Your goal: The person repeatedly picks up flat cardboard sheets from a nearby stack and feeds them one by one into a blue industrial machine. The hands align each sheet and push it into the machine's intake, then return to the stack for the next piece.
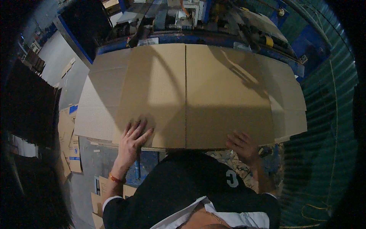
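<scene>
A large flat brown cardboard sheet (pixel 190 91), a folded box blank with a seam down its middle, lies across a blue machine table in front of me. My left hand (pixel 131 141) presses flat on its near left edge, fingers spread. At the near right edge my right hand (pixel 243 145) grips the sheet, fingers curled over the edge. More cardboard sheets seem stacked underneath it.
A blue machine (pixel 198 19) with parts and a yellow roll stands behind the sheet. A green corrugated wall (pixel 324 126) runs along the right. Loose cardboard pieces (pixel 70 137) lie on the grey floor at the left. Paper scraps litter the floor near my right hand.
</scene>
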Available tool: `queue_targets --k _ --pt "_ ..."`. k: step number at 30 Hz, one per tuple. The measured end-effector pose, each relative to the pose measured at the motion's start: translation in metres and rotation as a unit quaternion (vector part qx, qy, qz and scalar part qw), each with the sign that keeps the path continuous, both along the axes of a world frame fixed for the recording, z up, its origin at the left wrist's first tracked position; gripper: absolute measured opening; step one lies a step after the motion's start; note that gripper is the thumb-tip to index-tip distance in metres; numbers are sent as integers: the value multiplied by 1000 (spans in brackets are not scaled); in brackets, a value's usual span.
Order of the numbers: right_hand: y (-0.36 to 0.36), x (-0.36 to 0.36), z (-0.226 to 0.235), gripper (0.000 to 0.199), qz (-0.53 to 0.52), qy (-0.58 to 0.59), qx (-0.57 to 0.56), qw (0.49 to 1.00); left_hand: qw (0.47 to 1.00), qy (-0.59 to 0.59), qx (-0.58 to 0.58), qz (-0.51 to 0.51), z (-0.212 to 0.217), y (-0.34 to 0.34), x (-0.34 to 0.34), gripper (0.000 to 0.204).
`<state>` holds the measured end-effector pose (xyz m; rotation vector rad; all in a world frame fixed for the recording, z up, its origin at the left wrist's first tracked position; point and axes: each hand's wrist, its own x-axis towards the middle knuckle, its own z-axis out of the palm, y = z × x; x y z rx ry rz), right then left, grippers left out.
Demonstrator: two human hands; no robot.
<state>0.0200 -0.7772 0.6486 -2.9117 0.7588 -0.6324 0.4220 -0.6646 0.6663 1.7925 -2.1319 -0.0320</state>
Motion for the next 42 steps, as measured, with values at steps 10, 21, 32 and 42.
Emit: queue_targets --k 10,21,32,42 --pt "-120 3 9 61 -41 130 -46 990 994 -102 -19 -24 -3 -70 32 54" --pt "-172 1 9 78 -87 191 -52 976 998 -22 -52 -12 7 -89 30 50" --pt "-252 60 -1 69 -114 99 -57 987 987 -47 -80 130 18 -224 44 69" --pt "-139 -75 23 53 -349 -155 57 923 850 -64 -302 427 -19 -82 74 84"
